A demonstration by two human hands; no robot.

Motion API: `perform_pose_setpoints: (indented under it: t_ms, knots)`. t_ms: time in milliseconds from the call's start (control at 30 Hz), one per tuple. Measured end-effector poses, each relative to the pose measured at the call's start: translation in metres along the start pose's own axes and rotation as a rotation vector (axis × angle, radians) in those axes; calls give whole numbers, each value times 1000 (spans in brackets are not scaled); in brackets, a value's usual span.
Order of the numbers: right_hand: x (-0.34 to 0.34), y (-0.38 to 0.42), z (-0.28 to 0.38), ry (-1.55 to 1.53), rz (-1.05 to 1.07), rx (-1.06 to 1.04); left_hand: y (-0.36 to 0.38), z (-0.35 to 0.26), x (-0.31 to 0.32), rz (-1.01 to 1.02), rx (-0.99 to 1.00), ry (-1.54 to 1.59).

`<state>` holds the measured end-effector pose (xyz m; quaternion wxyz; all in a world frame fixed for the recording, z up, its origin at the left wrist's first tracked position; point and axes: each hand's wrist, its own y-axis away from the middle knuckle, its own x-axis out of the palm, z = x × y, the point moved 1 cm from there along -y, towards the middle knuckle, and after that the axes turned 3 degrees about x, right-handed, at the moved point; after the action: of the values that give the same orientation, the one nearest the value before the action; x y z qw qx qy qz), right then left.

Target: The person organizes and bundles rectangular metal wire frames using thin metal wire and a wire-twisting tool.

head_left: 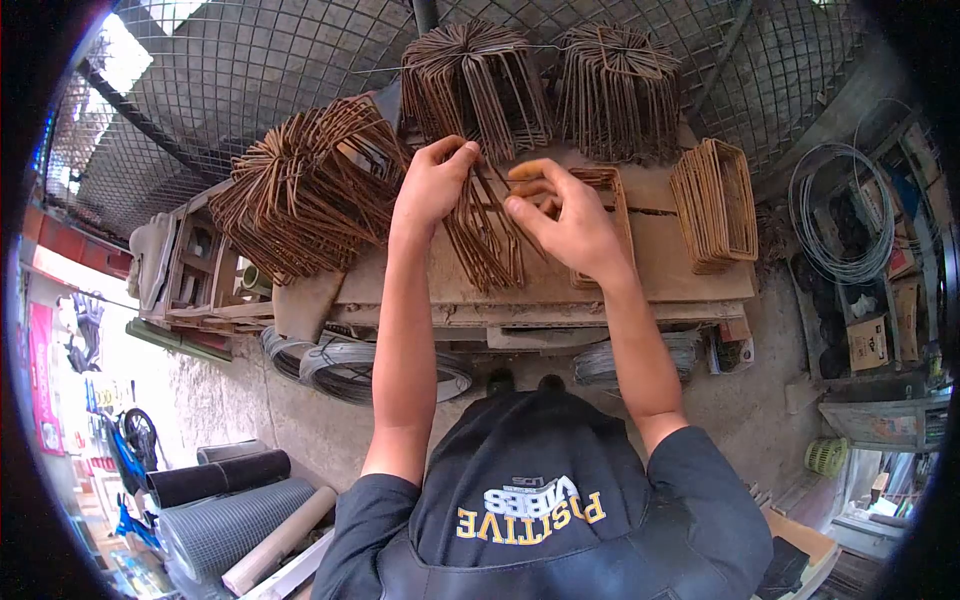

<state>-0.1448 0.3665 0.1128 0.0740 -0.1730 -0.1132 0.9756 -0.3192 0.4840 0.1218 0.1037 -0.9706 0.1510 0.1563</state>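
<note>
A small bundle of rusty bent steel-wire stirrups [487, 240] stands on edge on a wooden workbench [690, 268]. My left hand [435, 185] pinches the top of the bundle from the left with thumb and fingers. From the right, my right hand [572, 222] rests against the same bundle, with its fingertips on the wires. Both arms reach forward over my dark cap [520, 490]. Partly under my right hand lies another flat stack of stirrups [608, 185].
Fanned piles of stirrups stand at the bench's left [305, 190] and back [480, 85] [618, 90], with a neat stack at the right [715, 200]. Wire coils [350, 368] lie under the bench, another coil [835, 215] at the right. Mesh rolls [225, 525] lie bottom left.
</note>
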Motion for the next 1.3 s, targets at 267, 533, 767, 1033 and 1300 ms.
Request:
perform_pose_setpoints:
  t_ms: [267,533,767,1033,1300]
  knots:
    - [7,23,-4,56,88,-50,-7,5,0,44,14,8]
    - [22,19,0,-7,9,-37,-5,0,11,1,79,6]
    - [29,23,6,-5,-39,-199,-3,-9,11,71,16,28]
    - [29,29,4,46,-90,-245,-5,-5,9,96,-116,57]
    - [42,28,9,4,-213,-287,-4,-5,10,57,-31,97]
